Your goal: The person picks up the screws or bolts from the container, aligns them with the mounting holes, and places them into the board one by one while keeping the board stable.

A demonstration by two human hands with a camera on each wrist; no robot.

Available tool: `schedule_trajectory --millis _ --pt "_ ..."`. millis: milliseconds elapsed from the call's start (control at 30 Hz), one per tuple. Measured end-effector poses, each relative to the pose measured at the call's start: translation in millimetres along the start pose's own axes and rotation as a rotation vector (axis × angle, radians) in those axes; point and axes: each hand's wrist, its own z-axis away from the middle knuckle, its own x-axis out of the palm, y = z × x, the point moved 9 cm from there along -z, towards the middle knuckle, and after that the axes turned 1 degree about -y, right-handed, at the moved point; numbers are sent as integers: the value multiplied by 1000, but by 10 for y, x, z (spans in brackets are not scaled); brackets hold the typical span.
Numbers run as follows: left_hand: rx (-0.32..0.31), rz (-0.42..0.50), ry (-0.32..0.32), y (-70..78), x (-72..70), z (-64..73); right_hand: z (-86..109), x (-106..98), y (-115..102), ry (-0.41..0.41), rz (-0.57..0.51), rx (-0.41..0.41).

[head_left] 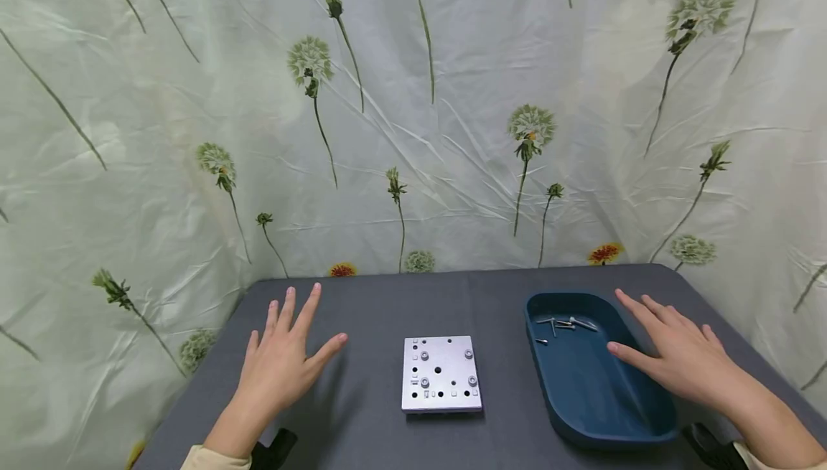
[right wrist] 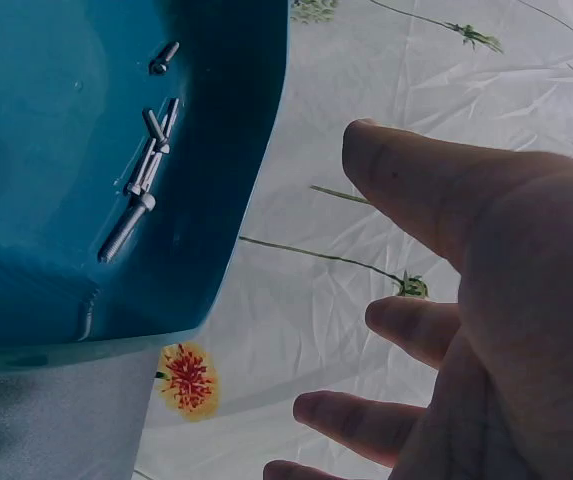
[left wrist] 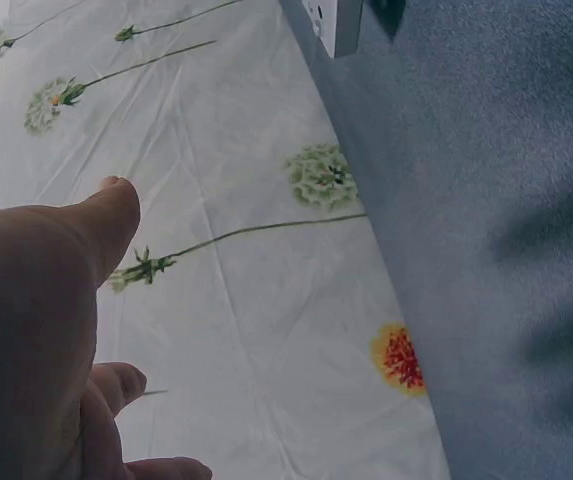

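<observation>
A square silver metal block [head_left: 442, 375] with several holes lies mid-table, and a few socket-head screws [head_left: 424, 382] sit in it. To its right stands a blue tray [head_left: 601, 398] with several loose metal screws [head_left: 562, 323] near its far end; the right wrist view shows these screws [right wrist: 141, 190] up close. My left hand [head_left: 279, 362] hovers left of the block, fingers spread, holding nothing. Over the tray's right side my right hand [head_left: 678, 355] is held with fingers spread, also holding nothing.
The grey table [head_left: 362, 312] reaches back to a pale curtain [head_left: 413, 133] printed with dandelions. Dark straps [head_left: 274, 448] are on both wrists. In the left wrist view, one corner of the block [left wrist: 338, 25] shows at the top.
</observation>
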Motion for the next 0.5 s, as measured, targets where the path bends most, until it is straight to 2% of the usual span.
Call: schedule_trajectory --millis 267,500 --pt "33 35 6 79 58 -36 -59 -42 -55 15 30 -23" --pt "46 82 -12 135 175 -65 -137 -97 -184 42 54 -90"
